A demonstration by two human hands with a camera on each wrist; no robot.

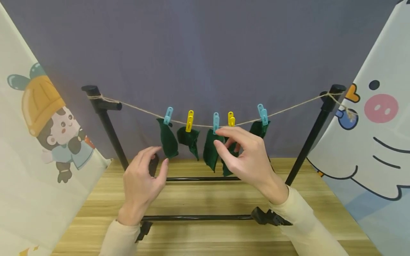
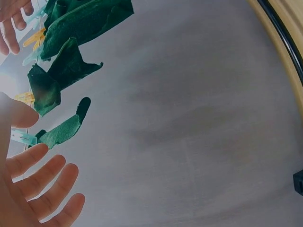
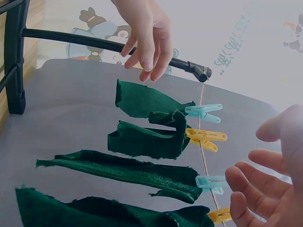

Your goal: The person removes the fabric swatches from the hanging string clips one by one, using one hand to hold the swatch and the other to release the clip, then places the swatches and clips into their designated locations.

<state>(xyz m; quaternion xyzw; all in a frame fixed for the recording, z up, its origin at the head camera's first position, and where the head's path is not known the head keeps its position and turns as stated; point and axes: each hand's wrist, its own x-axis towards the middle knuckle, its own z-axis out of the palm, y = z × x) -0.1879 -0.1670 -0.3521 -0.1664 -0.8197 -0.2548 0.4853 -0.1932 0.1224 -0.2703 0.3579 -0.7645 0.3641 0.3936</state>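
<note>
Several dark green cloth pieces hang in a row from a thin string (image 1: pixel 141 110), each under a small plastic clothespin. From the left come a light blue clothespin (image 1: pixel 168 115) over a narrow cloth (image 1: pixel 168 140), a yellow clothespin (image 1: pixel 190 121) over a crumpled cloth (image 1: pixel 189 138), then a blue clothespin (image 1: pixel 216 120) over a longer cloth (image 1: pixel 210 153). My left hand (image 1: pixel 141 177) holds nothing, fingers spread, just below and left of the leftmost cloth. Loosely curved and empty, my right hand (image 1: pixel 248 154) stands before the middle blue clothespin, partly covering the cloths behind it.
A second yellow clothespin (image 1: pixel 231 118) and another blue clothespin (image 1: pixel 262 114) sit further right on the string. Black posts (image 1: pixel 309 142) carry the string's ends, with black crossbars (image 1: pixel 198 217) low over the wooden table (image 1: pixel 192 236). Printed cloths flank both sides; a grey backdrop (image 1: pixel 205 53) hangs behind.
</note>
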